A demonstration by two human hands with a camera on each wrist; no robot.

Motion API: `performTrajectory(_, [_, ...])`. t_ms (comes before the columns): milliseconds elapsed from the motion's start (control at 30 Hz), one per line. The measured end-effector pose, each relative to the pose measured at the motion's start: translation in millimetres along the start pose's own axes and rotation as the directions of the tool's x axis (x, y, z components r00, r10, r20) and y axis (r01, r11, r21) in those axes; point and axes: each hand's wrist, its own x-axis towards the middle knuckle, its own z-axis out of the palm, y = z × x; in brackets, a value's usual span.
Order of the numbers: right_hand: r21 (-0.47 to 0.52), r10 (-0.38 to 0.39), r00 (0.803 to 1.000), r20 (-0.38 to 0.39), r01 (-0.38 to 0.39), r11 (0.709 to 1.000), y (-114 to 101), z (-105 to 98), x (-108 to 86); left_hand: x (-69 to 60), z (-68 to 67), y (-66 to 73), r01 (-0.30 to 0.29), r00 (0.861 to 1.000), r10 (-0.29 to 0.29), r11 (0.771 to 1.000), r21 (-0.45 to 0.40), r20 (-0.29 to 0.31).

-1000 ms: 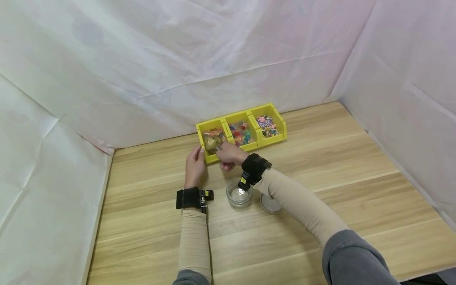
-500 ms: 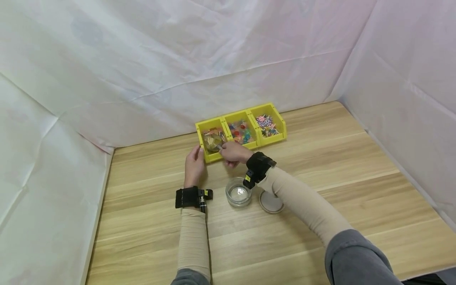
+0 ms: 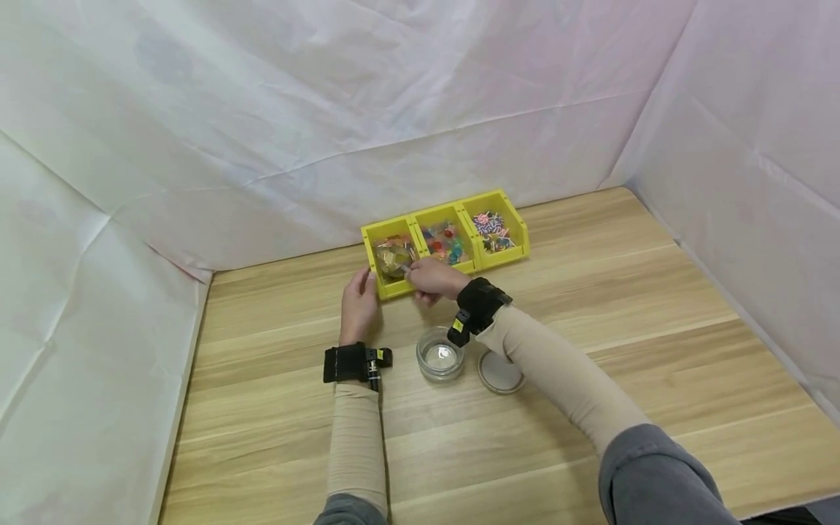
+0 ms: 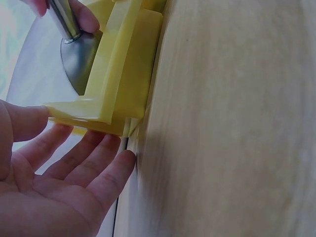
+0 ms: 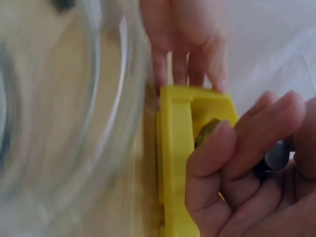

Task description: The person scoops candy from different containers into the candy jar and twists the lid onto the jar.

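Observation:
My right hand (image 3: 436, 278) grips the handle of a metal scoop (image 4: 78, 60), whose bowl dips into the left yellow bin (image 3: 391, 289). The handle end (image 5: 277, 156) shows between curled fingers in the right wrist view. Wrapped pieces (image 3: 396, 254), perhaps candies, lie in this bin. My left hand (image 3: 357, 309) touches the bin's left side, its fingers mostly straight against the outer wall and its thumb at the rim. Nearer to me stands an open glass jar (image 3: 440, 356), seen blurred and close in the right wrist view. Beside it a round lid (image 3: 500, 373) lies partly under my right forearm.
Two more yellow bins adjoin the first: the middle one (image 3: 467, 267) holds colourful translucent pieces, the right one (image 3: 508, 257) small striped swirl pieces. The row sits on the wooden table (image 3: 275, 408) near its back edge. White cloth (image 3: 341, 95) hangs behind and at both sides.
My right hand has shifted slightly right and back with the scoop, whose bowl stays in the left bin. The left hand, jar and lid have hardly moved.

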Motion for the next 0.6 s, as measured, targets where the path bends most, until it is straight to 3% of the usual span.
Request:
performTrajectory(167, [0.059, 0.037, 0.999, 0.016, -0.038, 0.998, -3.4, 3.0, 1.6, -0.3, -1.3, 1.5, 0.016, 1.000, -0.016, 1.000, 0.008, -0.004])
performTrajectory(467, [-0.084, -0.049, 0.999, -0.003, 0.049, 0.995, 0.4, 1.6, -3.3, -1.6, -1.1, 3.0, 0.028, 1.000, -0.028, 0.999, 0.020, -0.010])
performTrajectory(600, [-0.053, -0.060, 0.998, -0.006, 0.059, 0.997, 4.2, -1.1, -3.4, -2.1, -0.3, 2.7, 0.020, 1.000, -0.020, 1.000, 0.013, -0.011])
